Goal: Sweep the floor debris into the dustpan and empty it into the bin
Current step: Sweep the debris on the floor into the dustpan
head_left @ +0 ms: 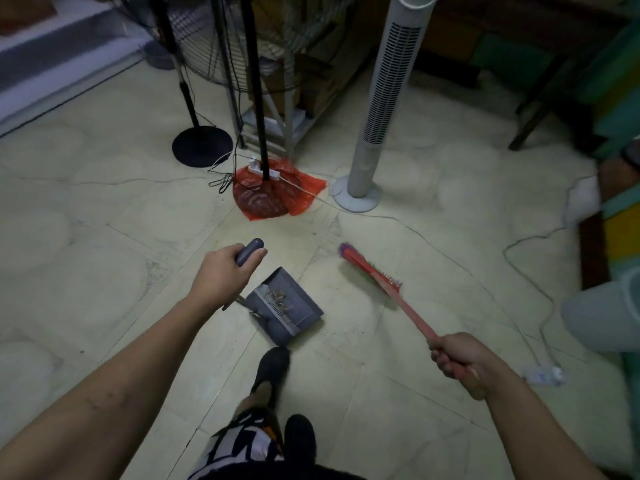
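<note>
A grey dustpan [289, 311] rests on the pale tiled floor in the middle of the view, with some scraps of debris [277, 295] inside it. My left hand [221, 277] is closed around the top of the dustpan's long grey handle [250, 250]. My right hand [459, 362] grips the red handle of a broom [372, 271], whose colourful head sits just right of the dustpan, blurred. Small dark specks lie on the floor near the pan. No bin is clearly in view.
A white tower fan [384, 109] stands ahead right. Black fan stands [202, 145] and a red plastic bag [273, 194] with a power strip sit ahead. Cables trail across the floor to a plug strip [542, 374]. My feet [273, 370] are just behind the dustpan.
</note>
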A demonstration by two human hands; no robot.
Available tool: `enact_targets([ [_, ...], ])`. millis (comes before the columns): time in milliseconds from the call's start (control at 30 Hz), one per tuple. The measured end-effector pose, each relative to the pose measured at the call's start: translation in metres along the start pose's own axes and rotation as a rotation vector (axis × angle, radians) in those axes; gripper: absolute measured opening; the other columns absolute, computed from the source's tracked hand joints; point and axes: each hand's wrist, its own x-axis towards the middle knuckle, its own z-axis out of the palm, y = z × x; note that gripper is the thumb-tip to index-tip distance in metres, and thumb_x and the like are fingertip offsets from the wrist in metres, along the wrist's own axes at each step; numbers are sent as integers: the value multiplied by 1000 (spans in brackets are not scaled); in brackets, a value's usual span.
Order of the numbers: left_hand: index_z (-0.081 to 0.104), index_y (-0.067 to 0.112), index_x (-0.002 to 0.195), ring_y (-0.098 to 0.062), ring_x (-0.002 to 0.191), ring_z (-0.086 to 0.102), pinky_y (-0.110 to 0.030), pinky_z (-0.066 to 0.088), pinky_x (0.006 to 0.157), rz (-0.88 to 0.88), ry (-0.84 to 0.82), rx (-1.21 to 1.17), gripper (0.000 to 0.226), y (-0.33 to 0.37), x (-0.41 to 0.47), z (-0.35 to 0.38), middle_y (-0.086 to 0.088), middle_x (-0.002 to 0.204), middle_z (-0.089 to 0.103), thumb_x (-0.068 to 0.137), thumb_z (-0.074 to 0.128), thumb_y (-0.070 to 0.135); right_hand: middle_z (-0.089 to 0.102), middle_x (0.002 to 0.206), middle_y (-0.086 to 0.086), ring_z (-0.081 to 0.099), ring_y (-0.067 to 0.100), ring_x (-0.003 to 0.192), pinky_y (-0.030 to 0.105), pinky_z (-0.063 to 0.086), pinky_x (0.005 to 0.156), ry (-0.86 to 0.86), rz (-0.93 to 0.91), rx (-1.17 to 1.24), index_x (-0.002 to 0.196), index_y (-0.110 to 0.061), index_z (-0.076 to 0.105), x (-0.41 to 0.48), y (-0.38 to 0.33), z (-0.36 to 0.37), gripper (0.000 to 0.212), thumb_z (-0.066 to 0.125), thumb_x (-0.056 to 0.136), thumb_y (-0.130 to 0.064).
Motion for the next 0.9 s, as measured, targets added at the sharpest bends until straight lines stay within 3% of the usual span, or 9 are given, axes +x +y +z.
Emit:
enact_targets([
  [100,52,14,68,-30,52,60,-43,52,52,8,-1,-61,48,11,38,8,-8,56,52,90,56,56,41,58,8,34,6,23,12,28,26,25,16,41,81,0,49,4,-18,4,16,48,97,-1],
  [367,53,19,67,-22,54,56,-32,40,51,82,-72,-40,42,29,149,15,-5,57,55,92,56,53,40,57,8,33,7,21,12,28,26,161,38,157,82,1,49,49,-102,24,16,43,97,1],
  [767,44,22,62,-18,51,50,-31,34,50,20,-117,39,45,7,236,9,-1,53,49,92,57,53,35,29,-1,32,4,18,9,29,24,188,96,266,80,-10,37,182,-229,57,23,33,102,-4],
  [833,46,22,63,-17,51,51,-30,34,50,-2,-115,49,44,1,244,6,0,54,50,92,56,54,36,33,2,32,4,18,9,29,24,185,84,220,79,-10,37,190,-239,81,24,33,101,-1],
  [900,47,22,63,-16,51,51,-29,33,48,-13,-119,64,43,-2,249,5,0,54,50,92,56,54,38,50,7,33,5,18,10,30,25,178,55,117,78,-6,39,193,-242,108,23,33,98,4],
])
